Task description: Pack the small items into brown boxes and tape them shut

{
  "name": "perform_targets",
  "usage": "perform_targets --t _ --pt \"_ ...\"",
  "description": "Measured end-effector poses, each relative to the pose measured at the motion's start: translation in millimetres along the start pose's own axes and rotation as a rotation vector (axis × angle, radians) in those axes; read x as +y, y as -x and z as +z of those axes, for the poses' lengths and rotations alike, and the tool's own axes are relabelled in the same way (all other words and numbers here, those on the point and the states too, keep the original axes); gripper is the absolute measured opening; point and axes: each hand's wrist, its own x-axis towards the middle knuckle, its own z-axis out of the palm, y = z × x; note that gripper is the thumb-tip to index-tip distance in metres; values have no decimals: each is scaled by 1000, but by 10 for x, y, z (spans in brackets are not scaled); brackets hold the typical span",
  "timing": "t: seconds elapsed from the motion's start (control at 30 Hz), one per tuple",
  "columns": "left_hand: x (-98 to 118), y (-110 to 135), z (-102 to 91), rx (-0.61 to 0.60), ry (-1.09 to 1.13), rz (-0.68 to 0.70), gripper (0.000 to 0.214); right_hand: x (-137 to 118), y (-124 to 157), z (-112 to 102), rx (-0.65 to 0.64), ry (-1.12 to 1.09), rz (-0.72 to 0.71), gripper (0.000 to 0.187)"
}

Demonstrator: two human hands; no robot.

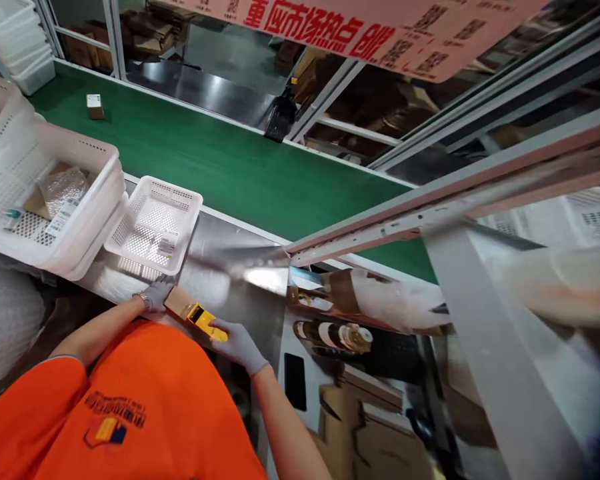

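My left hand [159, 295], in a grey glove, grips the near-left end of a small brown cardboard box [178, 301] at the edge of the metal bench. In my right hand [241, 345], also gloved, is a yellow tape dispenser [211, 325]. Its dark front end meets the right end of the box. Just beyond my left hand stands a shallow white plastic basket [193, 217] with a printed label [168, 244] in it.
Stacked white baskets [100, 193] at the left hold bubble-wrapped goods. Behind the metal bench [205, 280] runs a green conveyor belt [220, 157] carrying a small box [95, 107]. Tape rolls [333, 335], a black phone [295, 381] and flat cardboard [387, 447] lie right, near a metal post [500, 347].
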Motion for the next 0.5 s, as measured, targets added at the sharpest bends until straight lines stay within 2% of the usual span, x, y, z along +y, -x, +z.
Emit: perform_targets --t 0.1,0.17,0.23,0.33,0.5 --pt "233 -44 173 -17 -164 121 119 -38 -20 -7 -6 -42 13 43" --pt "381 -92 305 -33 -218 211 117 -83 -24 -23 -14 -78 17 42" --pt "473 -136 415 -37 -244 237 108 -125 -41 -21 -22 -103 22 42" --pt "498 -179 485 -8 -242 230 98 -118 -41 -23 -7 -76 42 43" --pt "469 -207 432 -11 -209 235 77 82 151 -160 -6 27 34 43"
